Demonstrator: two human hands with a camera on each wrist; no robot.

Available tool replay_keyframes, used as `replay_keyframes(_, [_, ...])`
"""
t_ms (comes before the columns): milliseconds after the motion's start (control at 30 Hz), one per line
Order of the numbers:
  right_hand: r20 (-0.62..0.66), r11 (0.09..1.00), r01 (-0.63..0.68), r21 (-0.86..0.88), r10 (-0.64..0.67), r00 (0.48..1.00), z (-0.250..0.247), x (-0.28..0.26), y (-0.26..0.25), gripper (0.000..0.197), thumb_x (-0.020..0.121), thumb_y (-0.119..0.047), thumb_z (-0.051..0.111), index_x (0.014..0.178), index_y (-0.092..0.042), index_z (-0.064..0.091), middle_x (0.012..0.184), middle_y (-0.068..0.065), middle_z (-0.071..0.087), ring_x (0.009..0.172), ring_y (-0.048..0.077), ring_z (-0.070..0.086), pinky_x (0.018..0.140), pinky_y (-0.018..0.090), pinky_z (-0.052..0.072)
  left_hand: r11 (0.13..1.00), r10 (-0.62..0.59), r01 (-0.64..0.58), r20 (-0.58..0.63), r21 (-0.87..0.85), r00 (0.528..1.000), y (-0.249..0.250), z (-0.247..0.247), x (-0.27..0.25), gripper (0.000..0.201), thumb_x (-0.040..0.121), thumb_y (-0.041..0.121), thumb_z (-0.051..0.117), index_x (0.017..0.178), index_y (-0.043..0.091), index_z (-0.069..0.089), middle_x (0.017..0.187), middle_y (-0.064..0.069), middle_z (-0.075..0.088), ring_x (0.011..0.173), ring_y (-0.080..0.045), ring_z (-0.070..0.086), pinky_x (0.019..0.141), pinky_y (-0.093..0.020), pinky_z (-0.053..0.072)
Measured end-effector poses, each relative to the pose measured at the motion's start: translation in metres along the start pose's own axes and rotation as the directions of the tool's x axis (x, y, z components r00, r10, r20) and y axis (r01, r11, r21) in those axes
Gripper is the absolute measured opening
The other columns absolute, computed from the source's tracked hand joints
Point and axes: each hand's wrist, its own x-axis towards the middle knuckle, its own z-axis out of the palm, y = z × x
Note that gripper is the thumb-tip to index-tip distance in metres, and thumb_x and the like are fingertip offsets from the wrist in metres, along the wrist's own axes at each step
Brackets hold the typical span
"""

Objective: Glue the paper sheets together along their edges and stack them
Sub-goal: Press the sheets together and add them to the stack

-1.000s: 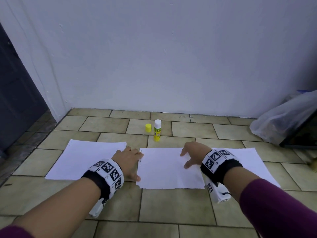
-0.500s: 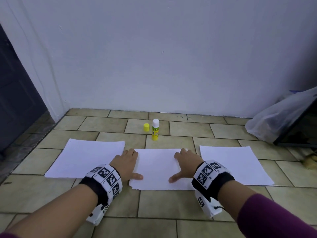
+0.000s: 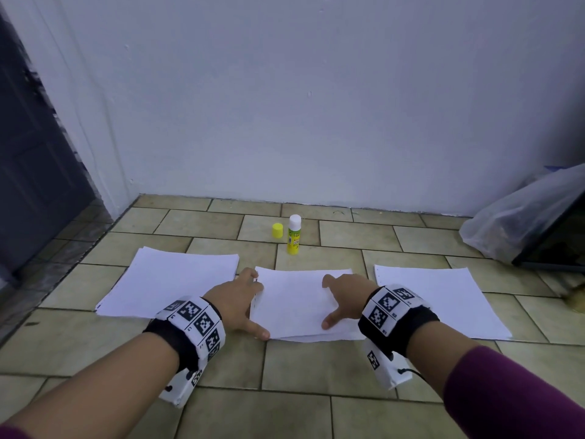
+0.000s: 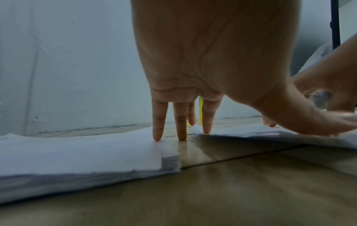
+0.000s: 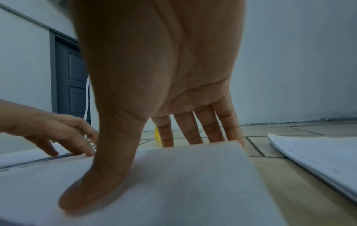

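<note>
Three lots of white paper lie in a row on the tiled floor. The middle paper stack sits between both hands, with the left paper stack at its 9 o'clock and the right paper stack at its 3 o'clock, each apart from it with bare tile between. The left hand is released, its fingers straight and pointing down: in the left wrist view the fingertips come down at the near corner of the left stack and in the gap beside it, while the thumb reaches to the near left corner of the middle stack. The right hand is also released and spread flat, its thumb pressing on the top sheet and its fingers reaching over the far edge; whether those fingertips touch paper or tile is hard to tell. An uncapped glue stick stands upright at 12 o'clock from the middle stack, near the wall, with its yellow cap just beside it at 9 o'clock. A clear plastic bag lies at 2 o'clock, against the wall.
</note>
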Motion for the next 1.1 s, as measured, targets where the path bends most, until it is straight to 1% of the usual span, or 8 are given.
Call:
replay_keyframes(100, [0.009, 1.000, 0.021, 0.019, -0.022, 1.000, -0.002, -0.001, 0.004, 0.067, 0.079, -0.051, 0.069, 0.130, -0.018, 0.042, 0.111, 0.005, 0.057, 0.110, 0.024, 0.052, 0.080, 0.029, 0.039, 0.999, -0.007, 0.006, 0.024, 0.038, 1.000, 0.002, -0.002, -0.001, 0.100, 0.070, 0.066, 0.070, 0.147, 0.017, 0.029, 0.155, 0.002, 0.009, 0.135, -0.016, 0.035, 0.105, -0.035, 0.040])
replay_keyframes(267, [0.013, 0.999, 0.029, 0.027, -0.030, 0.999, -0.001, -0.001, 0.007, 0.056, 0.082, -0.050, 0.066, 0.126, -0.019, 0.051, 0.120, 0.007, 0.057, 0.112, 0.023, 0.052, 0.082, 0.028, 0.037, 0.997, -0.019, 0.015, 0.054, 0.082, 0.998, 0.004, -0.003, 0.000, 0.104, 0.067, 0.071, 0.068, 0.147, 0.018, 0.029, 0.155, 0.002, 0.015, 0.139, -0.016, 0.029, 0.110, -0.038, 0.035])
replay_keyframes(433, [0.008, 0.999, 0.028, 0.019, -0.028, 1.000, -0.001, 0.000, 0.007, 0.055, 0.084, -0.050, 0.064, 0.127, -0.019, 0.051, 0.122, 0.007, 0.057, 0.114, 0.023, 0.052, 0.086, 0.029, 0.039, 0.993, -0.030, 0.025, 0.045, 0.115, 0.999, 0.005, 0.002, 0.001, 0.107, 0.068, 0.070, 0.068, 0.150, 0.019, 0.022, 0.159, 0.000, 0.009, 0.144, -0.017, 0.018, 0.114, -0.038, 0.029])
replay_keyframes(567, [0.007, 0.999, 0.025, 0.019, -0.025, 1.000, -0.002, 0.000, 0.008, 0.054, 0.087, -0.050, 0.060, 0.130, -0.020, 0.050, 0.125, 0.008, 0.055, 0.118, 0.024, 0.050, 0.092, 0.031, 0.039, 0.990, -0.017, 0.012, 0.040, 0.139, 0.999, 0.001, 0.005, 0.003, 0.108, 0.070, 0.066, 0.069, 0.151, 0.019, 0.016, 0.159, -0.001, 0.009, 0.145, -0.017, 0.016, 0.113, -0.039, 0.029])
replay_keyframes(733, [0.000, 0.999, 0.034, 0.014, -0.034, 0.999, -0.003, -0.001, 0.011, 0.054, 0.092, -0.048, 0.054, 0.137, -0.020, 0.046, 0.135, 0.005, 0.050, 0.125, 0.022, 0.045, 0.096, 0.028, 0.037, 0.994, -0.008, 0.001, 0.066, 0.105, 0.998, -0.003, 0.003, 0.004, 0.109, 0.069, 0.064, 0.072, 0.151, 0.019, 0.015, 0.158, 0.001, 0.009, 0.145, -0.016, 0.015, 0.114, -0.038, 0.029])
replay_keyframes(867, [0.000, 0.999, 0.034, 0.018, -0.034, 0.999, -0.002, -0.001, 0.011, 0.054, 0.089, -0.051, 0.057, 0.134, -0.022, 0.049, 0.133, 0.004, 0.051, 0.123, 0.021, 0.047, 0.097, 0.030, 0.038, 0.997, -0.008, 0.003, 0.068, 0.080, 0.998, -0.003, 0.002, 0.005, 0.103, 0.073, 0.062, 0.070, 0.151, 0.019, 0.018, 0.157, 0.002, 0.013, 0.144, -0.015, 0.016, 0.114, -0.038, 0.029])
replay_keyframes(1000, [-0.012, 0.999, 0.027, 0.047, -0.026, 1.000, 0.002, -0.002, 0.013, 0.055, 0.083, -0.055, 0.062, 0.129, -0.026, 0.053, 0.130, 0.002, 0.052, 0.119, 0.019, 0.049, 0.096, 0.032, 0.040, 0.997, -0.005, -0.001, 0.088, 0.072, 0.996, -0.003, 0.001, 0.006, 0.105, 0.072, 0.062, 0.071, 0.151, 0.019, 0.018, 0.156, 0.003, 0.013, 0.144, -0.015, 0.016, 0.114, -0.038, 0.028])
replay_keyframes(1100, [-0.019, 0.998, 0.024, 0.062, -0.023, 1.000, 0.003, -0.003, 0.015, 0.059, 0.080, -0.056, 0.065, 0.130, -0.028, 0.053, 0.131, 0.001, 0.052, 0.120, 0.019, 0.049, 0.098, 0.032, 0.040, 0.997, -0.007, 0.002, 0.071, 0.074, 0.997, -0.003, 0.002, 0.008, 0.099, 0.074, 0.059, 0.071, 0.149, 0.019, 0.021, 0.155, 0.004, 0.016, 0.143, -0.014, 0.019, 0.112, -0.037, 0.031])
